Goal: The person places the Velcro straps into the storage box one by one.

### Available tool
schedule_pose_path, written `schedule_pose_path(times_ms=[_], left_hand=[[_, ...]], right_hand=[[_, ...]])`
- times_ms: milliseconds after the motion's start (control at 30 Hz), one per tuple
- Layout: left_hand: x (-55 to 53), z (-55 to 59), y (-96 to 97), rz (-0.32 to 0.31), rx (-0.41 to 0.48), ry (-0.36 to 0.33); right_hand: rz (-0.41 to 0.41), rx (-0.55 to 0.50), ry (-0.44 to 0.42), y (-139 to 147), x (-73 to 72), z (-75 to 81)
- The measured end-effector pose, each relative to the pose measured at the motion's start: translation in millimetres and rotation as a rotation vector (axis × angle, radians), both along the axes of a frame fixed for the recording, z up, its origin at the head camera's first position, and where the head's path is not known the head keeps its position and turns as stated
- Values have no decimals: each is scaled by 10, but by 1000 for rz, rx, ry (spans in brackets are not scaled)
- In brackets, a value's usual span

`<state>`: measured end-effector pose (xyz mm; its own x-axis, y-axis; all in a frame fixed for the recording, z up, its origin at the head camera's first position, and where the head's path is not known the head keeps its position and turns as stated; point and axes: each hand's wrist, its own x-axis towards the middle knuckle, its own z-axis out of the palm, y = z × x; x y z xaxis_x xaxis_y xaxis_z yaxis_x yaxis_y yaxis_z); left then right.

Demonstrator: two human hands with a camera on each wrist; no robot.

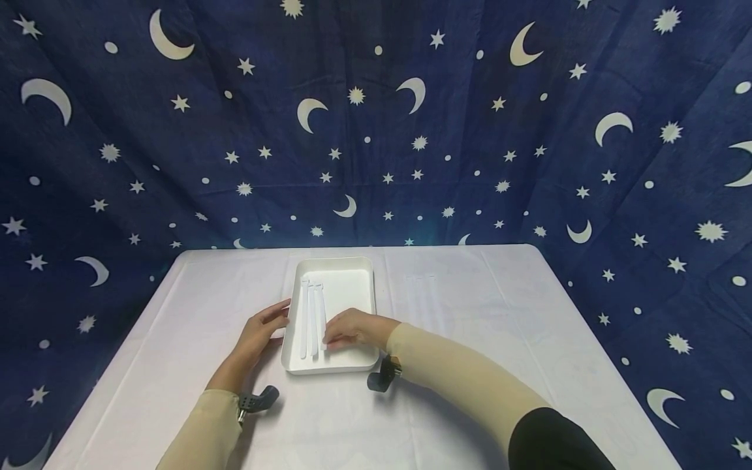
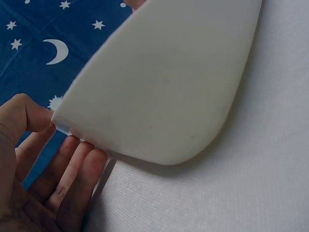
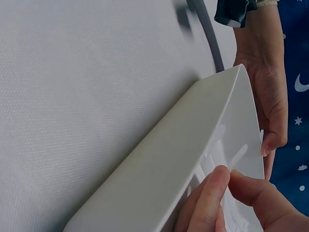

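A white rectangular tray (image 1: 346,282) stands on the cloth-covered table. Inside, along its left side, several slim white sticks (image 1: 304,320) lie lengthwise, close to parallel; short crosswise ends show at their far tips. My left hand (image 1: 262,329) holds the tray's left wall, thumb at the rim and fingers (image 2: 91,166) against the outside. Reaching into the tray, my right hand (image 1: 351,328) pinches the near end of the rightmost white stick (image 1: 320,310) between thumb and fingers (image 3: 219,181). The tray wall hides part of the sticks in the right wrist view.
White cloth (image 1: 499,339) covers the table. Faint pale strips (image 1: 431,303) lie on it right of the tray. Behind hangs a dark blue curtain (image 1: 376,130) with moons and stars. Each wrist wears a dark camera mount (image 1: 258,399).
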<state>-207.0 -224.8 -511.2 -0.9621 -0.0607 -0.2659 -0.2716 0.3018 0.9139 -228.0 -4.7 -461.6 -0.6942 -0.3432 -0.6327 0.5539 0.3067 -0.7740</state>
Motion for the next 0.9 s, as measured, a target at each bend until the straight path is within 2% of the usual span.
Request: schedule_pose_path(times_ms=[700, 900], left_hand=[[30, 23, 9, -7, 3, 12], [22, 16, 6, -1, -7, 7]], right_hand=[[69, -1, 23, 34, 15, -13], [88, 36, 65, 96, 15, 67]])
